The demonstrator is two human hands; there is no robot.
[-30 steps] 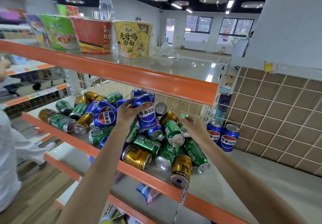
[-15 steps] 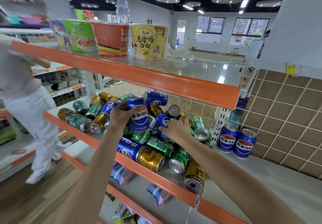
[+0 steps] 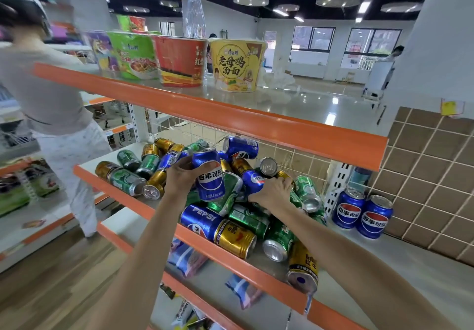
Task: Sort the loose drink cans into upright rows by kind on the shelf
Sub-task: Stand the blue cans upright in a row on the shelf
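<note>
A heap of loose blue, green and gold cans [image 3: 236,216] lies on the middle shelf [image 3: 400,265]. My left hand [image 3: 179,175] grips an upright blue Pepsi can [image 3: 209,174] just above the heap. Beside it, my right hand [image 3: 273,191] reaches into the pile and closes on a second blue Pepsi can [image 3: 252,178] that lies tilted there. Two blue Pepsi cans [image 3: 361,213] stand upright side by side at the right, against the tiled wall. A gold can [image 3: 302,268] lies at the shelf's front edge.
The orange-edged upper shelf [image 3: 230,116] overhangs the cans and carries noodle cups [image 3: 237,65] and a water bottle [image 3: 194,11]. A wire grid [image 3: 287,155] backs the heap. A person in white [image 3: 56,114] stands at the left. Snack packets [image 3: 187,257] lie on the shelf below.
My right hand has moved left into the heap and taken hold of a blue can. My left hand keeps its blue can. The person at the left has stepped closer.
</note>
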